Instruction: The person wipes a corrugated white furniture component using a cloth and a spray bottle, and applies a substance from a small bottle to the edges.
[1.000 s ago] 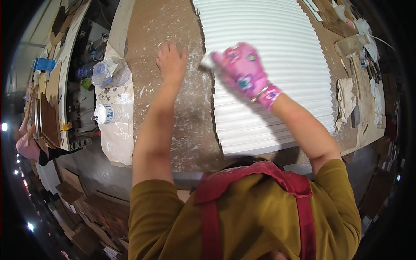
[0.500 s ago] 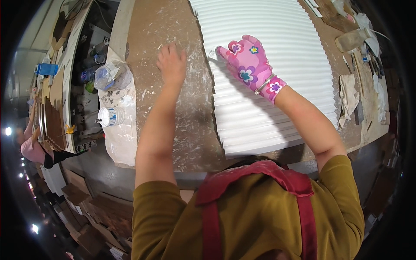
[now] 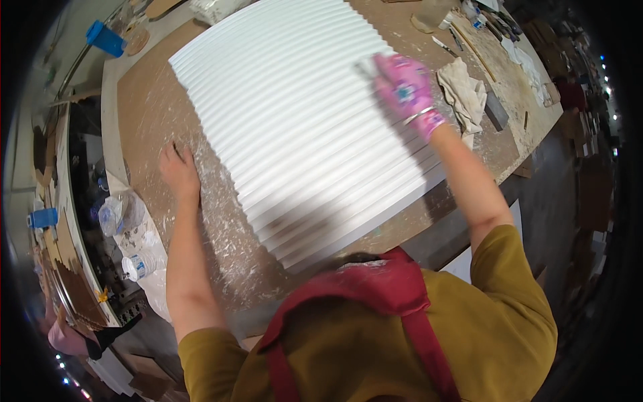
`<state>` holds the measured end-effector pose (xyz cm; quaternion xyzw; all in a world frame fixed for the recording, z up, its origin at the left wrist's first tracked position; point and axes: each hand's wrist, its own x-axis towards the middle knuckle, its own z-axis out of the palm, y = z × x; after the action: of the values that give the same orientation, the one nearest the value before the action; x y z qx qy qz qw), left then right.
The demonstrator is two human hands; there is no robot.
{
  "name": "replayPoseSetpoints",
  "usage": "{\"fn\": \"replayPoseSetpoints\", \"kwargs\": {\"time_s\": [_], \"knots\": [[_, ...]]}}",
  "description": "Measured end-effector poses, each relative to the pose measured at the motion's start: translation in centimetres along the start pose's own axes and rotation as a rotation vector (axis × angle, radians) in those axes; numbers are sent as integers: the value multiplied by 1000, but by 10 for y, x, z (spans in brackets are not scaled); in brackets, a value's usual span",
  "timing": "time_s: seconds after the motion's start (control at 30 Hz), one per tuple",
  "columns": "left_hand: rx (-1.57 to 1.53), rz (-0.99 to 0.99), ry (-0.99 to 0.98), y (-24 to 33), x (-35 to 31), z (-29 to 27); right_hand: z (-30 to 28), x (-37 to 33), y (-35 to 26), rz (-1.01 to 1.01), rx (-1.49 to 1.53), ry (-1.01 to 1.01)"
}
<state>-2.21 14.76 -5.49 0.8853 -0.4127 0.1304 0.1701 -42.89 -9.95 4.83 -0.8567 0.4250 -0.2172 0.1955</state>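
Observation:
A large white panel with parallel ridges point(image 3: 295, 114) lies flat on the paint-spattered brown work surface point(image 3: 151, 110). My right hand point(image 3: 404, 87), in a pink flowered glove with a band at the wrist, is over the panel's right part. Its fingers are closed, and a small greyish piece point(image 3: 365, 68) sticks out at the fingertips; motion blurs it, and its kind cannot be made out. Bare and without a glove, my left hand point(image 3: 179, 171) rests on the brown surface left of the panel, fingers stretched out and holding nothing.
Right of the panel lie a crumpled cream cloth point(image 3: 462, 94), a dark grey block point(image 3: 495, 110) and several slim tools. A white tub point(image 3: 137, 266) and a clear plastic container point(image 3: 120, 213) stand at the left edge. A blue cup point(image 3: 105, 38) is at the far left. Another person point(image 3: 67, 338) is at lower left.
My view has turned, so the panel appears slanted. My right hand has gone from the panel's left edge across to its right side. My left hand still rests on the brown surface.

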Motion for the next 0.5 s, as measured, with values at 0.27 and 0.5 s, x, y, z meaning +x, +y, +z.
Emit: {"fn": "replayPoseSetpoints", "kwargs": {"time_s": [0.27, 0.5], "knots": [[63, -12, -1, -14, -6, -2, 24, -3, 26, -239, -318, -35], [89, -18, 7, -8, -7, 1, -29, -10, 89, -217, -226, 31]]}}
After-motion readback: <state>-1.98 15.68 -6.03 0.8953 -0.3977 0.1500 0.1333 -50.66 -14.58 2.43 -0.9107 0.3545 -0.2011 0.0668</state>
